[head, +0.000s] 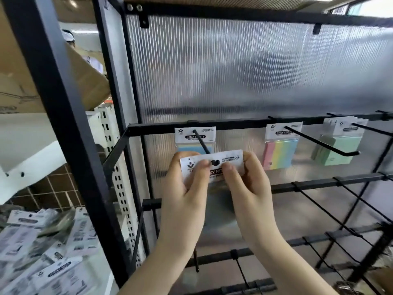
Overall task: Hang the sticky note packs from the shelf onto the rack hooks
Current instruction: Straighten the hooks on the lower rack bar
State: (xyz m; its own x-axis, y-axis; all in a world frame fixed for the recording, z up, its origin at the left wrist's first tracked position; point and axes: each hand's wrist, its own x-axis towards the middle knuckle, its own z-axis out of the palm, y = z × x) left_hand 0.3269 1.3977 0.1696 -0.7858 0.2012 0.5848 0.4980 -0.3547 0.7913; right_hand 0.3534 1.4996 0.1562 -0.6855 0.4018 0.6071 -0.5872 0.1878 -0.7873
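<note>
Left hand (187, 188) and right hand (248, 186) pinch the sticky note pack (212, 165) by its header card, aligning its hole with the left hook (202, 143).

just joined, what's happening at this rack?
A person is hanging a sticky note pack on the rack. The left hand and right hand pinch its header card and line its hang hole up with the tip of a black hook, which already carries one pack at the back. Two hooks further right hold packs too. More packs lie piled on the shelf at lower left.
</note>
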